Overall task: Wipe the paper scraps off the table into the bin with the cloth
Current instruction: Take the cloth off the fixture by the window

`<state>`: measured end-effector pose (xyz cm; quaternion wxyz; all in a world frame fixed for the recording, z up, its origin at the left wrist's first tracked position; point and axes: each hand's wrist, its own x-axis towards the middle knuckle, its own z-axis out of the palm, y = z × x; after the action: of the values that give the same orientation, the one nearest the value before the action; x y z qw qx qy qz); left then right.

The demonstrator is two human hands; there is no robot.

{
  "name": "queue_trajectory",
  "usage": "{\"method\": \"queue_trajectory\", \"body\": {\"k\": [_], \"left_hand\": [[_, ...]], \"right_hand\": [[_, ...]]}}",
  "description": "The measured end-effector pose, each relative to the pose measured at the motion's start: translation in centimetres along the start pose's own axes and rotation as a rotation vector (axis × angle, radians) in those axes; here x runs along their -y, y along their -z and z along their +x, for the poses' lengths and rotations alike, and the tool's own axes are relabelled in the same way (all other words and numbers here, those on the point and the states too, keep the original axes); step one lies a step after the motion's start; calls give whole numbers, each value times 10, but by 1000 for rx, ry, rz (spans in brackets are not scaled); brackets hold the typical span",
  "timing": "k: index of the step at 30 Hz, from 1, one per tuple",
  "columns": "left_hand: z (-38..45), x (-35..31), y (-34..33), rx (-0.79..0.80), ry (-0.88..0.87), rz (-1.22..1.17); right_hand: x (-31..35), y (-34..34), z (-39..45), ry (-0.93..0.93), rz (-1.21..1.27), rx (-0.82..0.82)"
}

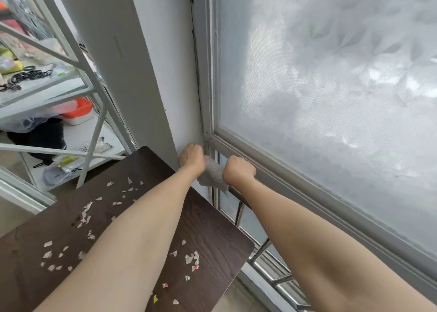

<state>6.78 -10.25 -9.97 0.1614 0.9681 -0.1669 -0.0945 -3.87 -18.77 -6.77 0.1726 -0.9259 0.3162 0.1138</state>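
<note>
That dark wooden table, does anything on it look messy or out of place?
Yes. Small torn paper scraps lie scattered across the dark wood-grain table, unswept. Both hands, left hand and right hand, grip a grey cloth off by the window, not on the table.

Grey cloth [213, 175] bunched beyond table's far edge, paper scraps [85, 213] scattered across dark wood table [212, 226]

No text, label or number can be read with certainty. A grey pouch [55, 175] on the lower white shelf [78, 136] bears a few dark marks, too small and blurred to make out.
</note>
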Motion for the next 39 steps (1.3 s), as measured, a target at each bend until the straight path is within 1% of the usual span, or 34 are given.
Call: {"method": "queue_trajectory", "body": {"k": [3, 8, 10, 14, 17, 20, 23, 26, 28, 32, 34, 36, 37, 39], "left_hand": [[-3, 6, 8, 32, -25, -34], [-20, 30, 32, 30, 12, -277], [-32, 43, 47, 10, 32, -358], [-54, 77, 82, -65, 63, -445], [-78, 105, 114, -50, 27, -556], [-103, 131, 146, -54, 29, -517], [-127, 154, 170, -102, 89, -487], [-147, 177, 190, -202, 136, -476], [-160, 191, 200, -272, 142, -426], [-180, 221, 212, -356, 206, -290], [-187, 236, 217, -355, 206, -261], [-193, 249, 224, -311, 206, -298], [-197, 253, 229, -274, 219, -348], [-205, 260, 234, -198, 241, -498]], "right_hand": [[5, 5, 1, 45, 30, -23], [21, 15, -3, 102, 152, -79], [30, 19, -7, 121, 215, -79], [55, 25, -22, 167, 380, -86], [81, 28, -41, 262, 501, -106], [114, 33, -64, 419, 564, -68], [147, 36, -83, 514, 530, 14], [176, 35, -105, 580, 473, 77], [194, 33, -115, 623, 403, 61], [223, 22, -130, 688, 268, -52], [234, 19, -135, 685, 223, -74], [242, 22, -138, 678, 166, -77], [245, 25, -139, 674, 167, -43], [250, 28, -143, 662, 269, 105]]}}
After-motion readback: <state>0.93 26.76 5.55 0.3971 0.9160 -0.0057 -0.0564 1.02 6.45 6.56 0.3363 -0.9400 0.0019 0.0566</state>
